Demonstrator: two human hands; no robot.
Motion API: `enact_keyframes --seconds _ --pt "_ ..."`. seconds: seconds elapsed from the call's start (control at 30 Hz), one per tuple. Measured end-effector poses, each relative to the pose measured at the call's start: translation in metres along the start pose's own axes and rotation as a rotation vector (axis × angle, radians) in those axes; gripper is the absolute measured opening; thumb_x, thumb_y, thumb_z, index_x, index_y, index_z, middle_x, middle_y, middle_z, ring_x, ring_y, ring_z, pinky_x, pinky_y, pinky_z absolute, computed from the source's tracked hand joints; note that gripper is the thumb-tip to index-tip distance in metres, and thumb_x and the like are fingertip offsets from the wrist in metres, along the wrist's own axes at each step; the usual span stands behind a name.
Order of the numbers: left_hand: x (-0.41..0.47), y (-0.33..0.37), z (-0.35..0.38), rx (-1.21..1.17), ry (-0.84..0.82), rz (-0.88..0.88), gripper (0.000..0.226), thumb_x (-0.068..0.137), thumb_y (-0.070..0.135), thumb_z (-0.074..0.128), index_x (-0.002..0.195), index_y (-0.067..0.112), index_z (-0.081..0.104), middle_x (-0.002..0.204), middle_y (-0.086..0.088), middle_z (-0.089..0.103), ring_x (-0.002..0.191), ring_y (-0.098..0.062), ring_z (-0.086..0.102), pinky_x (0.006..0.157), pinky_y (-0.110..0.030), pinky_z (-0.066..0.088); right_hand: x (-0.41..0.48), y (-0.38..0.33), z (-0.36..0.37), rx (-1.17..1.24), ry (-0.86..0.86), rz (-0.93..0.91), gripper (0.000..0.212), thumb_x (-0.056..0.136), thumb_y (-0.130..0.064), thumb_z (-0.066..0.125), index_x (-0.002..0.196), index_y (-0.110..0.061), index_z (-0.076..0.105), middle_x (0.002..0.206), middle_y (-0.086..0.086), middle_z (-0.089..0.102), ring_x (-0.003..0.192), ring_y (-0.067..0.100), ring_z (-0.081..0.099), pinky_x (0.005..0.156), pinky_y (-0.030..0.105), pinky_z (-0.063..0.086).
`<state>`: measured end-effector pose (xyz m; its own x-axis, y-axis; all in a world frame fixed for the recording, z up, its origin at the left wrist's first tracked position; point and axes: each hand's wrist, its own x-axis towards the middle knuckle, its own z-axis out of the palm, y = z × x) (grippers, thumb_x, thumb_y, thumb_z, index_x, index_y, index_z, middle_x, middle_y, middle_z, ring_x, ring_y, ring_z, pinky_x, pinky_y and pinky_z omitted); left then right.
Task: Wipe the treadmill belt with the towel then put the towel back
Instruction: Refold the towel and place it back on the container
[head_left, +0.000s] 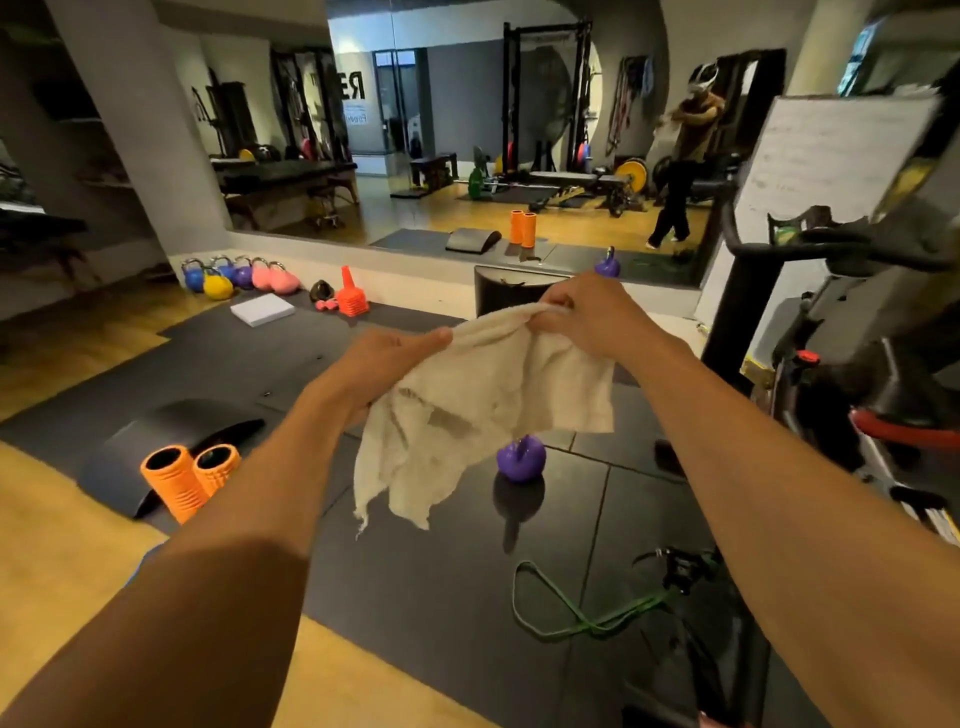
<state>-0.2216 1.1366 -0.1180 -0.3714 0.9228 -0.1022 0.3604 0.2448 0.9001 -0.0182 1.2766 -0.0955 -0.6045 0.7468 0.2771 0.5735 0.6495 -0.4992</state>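
Observation:
A cream towel (483, 410) hangs in the air in front of me, held by both hands at chest height. My left hand (384, 364) grips its left upper edge, with the thumb on top. My right hand (587, 317) pinches the upper right corner, fingers curled round the cloth. The lower frayed end of the towel dangles free above the dark floor mats. No treadmill belt shows in this view; a black exercise machine (857, 332) with handlebars stands at the right.
A purple kettlebell (521, 458) sits on the black mat (441, 597) below the towel. Two orange foam rollers (189, 475) and a curved black pad lie at the left. A green band (582, 618) trails on the floor. Coloured kettlebells (239, 275) and orange cones (352, 301) line the mirror wall.

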Motion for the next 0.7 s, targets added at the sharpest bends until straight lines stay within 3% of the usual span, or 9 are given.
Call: enact_keyframes --seconds 0.13,0.23,0.37,0.43,0.53,0.63,0.67,0.7 --pt "0.112 -0.013 -0.043 0.251 -0.01 -0.001 0.036 0.083 0.034 0.073 0.091 -0.002 0.071 0.086 -0.019 0.069 0.08 -0.033 0.067 0.074 -0.042 0.056 0.108 0.021 0.035 0.001 0.006 0.088 0.019 0.094 -0.03 0.06 0.102 -0.019 0.073 0.096 0.004 0.065 0.087 0.019 0.056 0.068 0.03 0.04" --pt "0.189 -0.023 -0.072 0.41 0.08 0.068 0.023 0.093 0.03 0.061 0.088 0.009 0.069 0.067 -0.003 0.057 0.06 -0.018 0.052 0.055 -0.027 0.044 0.186 0.026 0.07 -0.021 0.019 0.196 0.024 0.098 -0.027 0.053 0.105 -0.013 0.07 0.104 0.01 0.066 0.094 0.027 0.058 0.073 0.032 0.042" --pt "0.296 -0.051 -0.104 0.5 0.325 0.087 0.025 0.096 0.034 0.052 0.097 0.015 0.068 0.089 -0.008 0.065 0.084 -0.029 0.061 0.079 -0.039 0.052 0.285 0.021 0.13 -0.062 -0.027 0.283 0.019 0.095 -0.024 0.049 0.095 -0.012 0.064 0.1 0.013 0.064 0.087 0.029 0.057 0.066 0.031 0.037" --pt "0.349 -0.064 -0.115 0.48 0.374 0.064 0.025 0.094 0.031 0.052 0.088 0.012 0.066 0.086 -0.008 0.063 0.084 -0.032 0.06 0.074 -0.036 0.048 0.328 0.009 0.164 0.016 -0.091 0.303 0.019 0.091 -0.016 0.05 0.1 -0.008 0.065 0.096 0.012 0.063 0.085 0.03 0.06 0.063 0.032 0.043" --pt "0.422 -0.07 -0.125 0.358 0.261 0.089 0.031 0.094 0.027 0.054 0.073 0.006 0.06 0.072 -0.009 0.058 0.07 -0.025 0.055 0.06 -0.029 0.04 0.385 -0.021 0.209 0.371 -0.23 0.38 0.023 0.09 -0.004 0.049 0.105 -0.003 0.065 0.092 0.02 0.068 0.07 0.028 0.066 0.057 0.036 0.058" --pt "0.484 -0.065 -0.146 0.041 0.013 0.085 0.038 0.097 0.034 0.05 0.087 0.002 0.067 0.073 -0.008 0.061 0.062 -0.014 0.058 0.05 -0.017 0.044 0.447 -0.037 0.226 0.669 -0.229 0.486 0.029 0.093 0.001 0.04 0.113 -0.008 0.06 0.085 0.015 0.066 0.065 0.021 0.067 0.061 0.034 0.06" --pt "0.506 -0.062 -0.156 -0.048 -0.074 0.06 0.038 0.096 0.037 0.051 0.095 0.004 0.069 0.077 -0.007 0.064 0.066 -0.012 0.062 0.057 -0.016 0.049 0.47 -0.036 0.227 0.716 -0.195 0.505 0.032 0.094 0.0 0.04 0.119 -0.009 0.057 0.09 0.013 0.066 0.072 0.021 0.069 0.066 0.035 0.061" --pt "0.527 -0.059 -0.166 -0.109 -0.158 0.042 0.036 0.094 0.039 0.054 0.101 0.007 0.069 0.084 -0.007 0.068 0.078 -0.015 0.066 0.072 -0.024 0.054 0.493 -0.031 0.226 0.769 -0.154 0.509 0.036 0.094 0.001 0.042 0.128 -0.01 0.051 0.096 0.011 0.066 0.077 0.022 0.069 0.068 0.035 0.061"
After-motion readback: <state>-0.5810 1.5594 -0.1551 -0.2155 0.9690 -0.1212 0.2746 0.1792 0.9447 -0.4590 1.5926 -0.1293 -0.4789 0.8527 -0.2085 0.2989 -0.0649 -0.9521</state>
